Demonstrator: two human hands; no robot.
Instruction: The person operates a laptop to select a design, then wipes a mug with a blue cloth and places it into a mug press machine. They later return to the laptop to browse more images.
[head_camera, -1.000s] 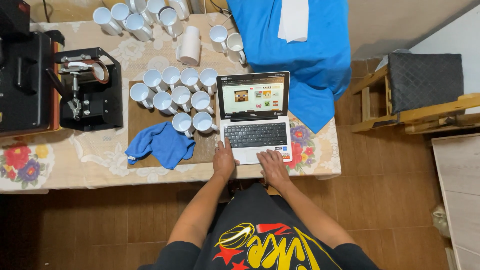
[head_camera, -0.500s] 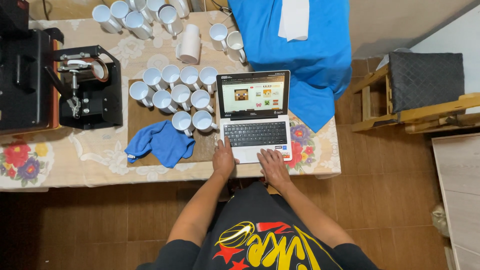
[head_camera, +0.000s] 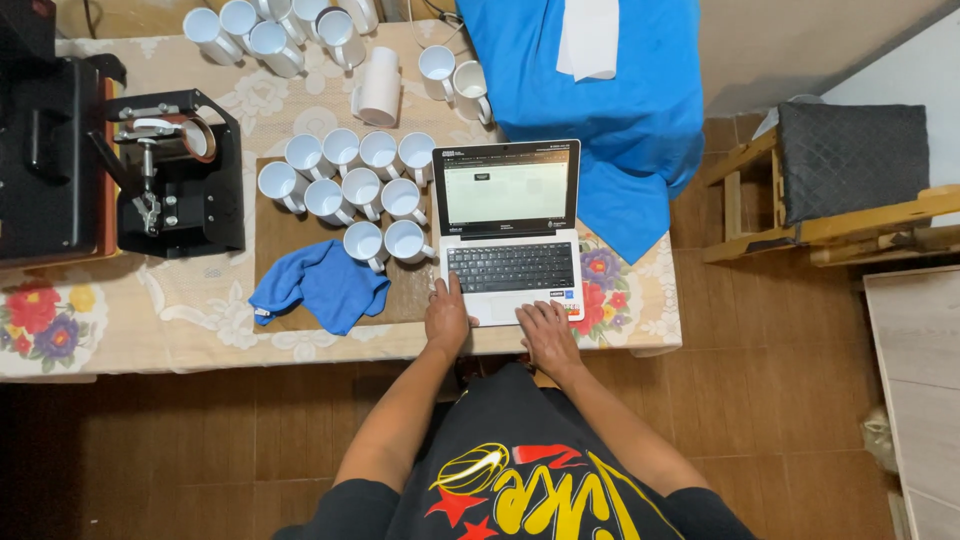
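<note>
mugs (head_camera: 352, 186) crowd left of laptop (head_camera: 510, 232)

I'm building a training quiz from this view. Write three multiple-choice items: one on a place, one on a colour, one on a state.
1. Where does the crumpled blue cloth lie?
A) left of the open silver laptop
B) on a chair
C) inside a mug

2. What colour are the glossy ceramic mugs beside the laptop?
A) red
B) white
C) black

3. What are the left hand and right hand doing?
A) lifting a mug
B) resting on the laptop's front
C) folding the cloth

Answers:
1 A, the cloth sits on the brown board, left of the laptop.
2 B, every mug is white.
3 B, both hands lie flat below the keyboard.
</note>
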